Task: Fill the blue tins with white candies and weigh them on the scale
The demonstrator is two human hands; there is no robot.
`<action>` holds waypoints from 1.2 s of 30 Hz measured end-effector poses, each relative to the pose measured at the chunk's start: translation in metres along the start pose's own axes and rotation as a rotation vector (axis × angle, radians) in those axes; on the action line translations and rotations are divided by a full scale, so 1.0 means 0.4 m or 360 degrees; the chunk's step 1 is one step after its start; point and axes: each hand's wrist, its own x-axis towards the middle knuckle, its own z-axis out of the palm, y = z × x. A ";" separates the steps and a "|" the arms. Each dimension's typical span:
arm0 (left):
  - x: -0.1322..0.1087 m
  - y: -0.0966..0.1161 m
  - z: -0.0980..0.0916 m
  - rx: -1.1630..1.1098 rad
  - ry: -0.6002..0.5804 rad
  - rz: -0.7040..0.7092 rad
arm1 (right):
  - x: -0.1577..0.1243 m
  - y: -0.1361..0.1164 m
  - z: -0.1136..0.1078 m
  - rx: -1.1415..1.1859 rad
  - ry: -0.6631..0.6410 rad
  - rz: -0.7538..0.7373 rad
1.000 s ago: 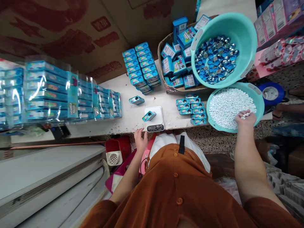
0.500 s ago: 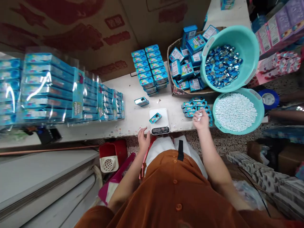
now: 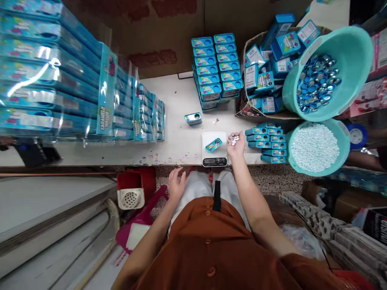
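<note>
My right hand (image 3: 237,148) is cupped, palm up, beside the right edge of a small white kitchen scale (image 3: 222,151). Several white candies (image 3: 234,140) lie in its fingers. On the scale, at a slant, lies a small blue candy tin (image 3: 214,145) with a round dark opening. My left hand (image 3: 177,183) hangs in front of the table edge, left of the scale, fingers apart and holding nothing. Another blue tin (image 3: 193,118) stands on the table behind the scale. To the right, a turquoise tub (image 3: 345,150) holds many more white candies.
A second turquoise tub (image 3: 356,60) with shiny blue caps leans over a cardboard box (image 3: 242,108) of blue tins. Small tins (image 3: 266,143) are grouped right of my hand. Stacked tins (image 3: 211,89) stand at the back, and plastic-wrapped packs (image 3: 104,92) rise at the left.
My right hand has moved left, from over the small tins beside the candy tub to the scale, carrying the white candies. My left hand has drawn back from the scale. The view has shifted.
</note>
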 end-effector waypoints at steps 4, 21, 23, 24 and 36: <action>0.008 -0.014 -0.009 -0.0052 0.0026 -0.0046 | 0.002 0.030 0.021 -0.0077 0.0046 -0.0071; -0.002 -0.055 -0.013 -0.0201 0.0092 -0.0184 | -0.010 0.121 0.067 -0.0701 0.0176 -0.0722; -0.002 -0.060 -0.012 -0.0216 0.0103 -0.0191 | -0.011 0.126 0.070 -0.0726 0.0173 -0.0762; -0.001 -0.061 -0.012 -0.0226 0.0106 -0.0195 | -0.012 0.129 0.072 -0.0729 0.0168 -0.0783; 0.004 -0.056 -0.011 -0.0273 0.0113 -0.0276 | -0.019 0.142 0.085 -0.0839 0.0197 -0.0880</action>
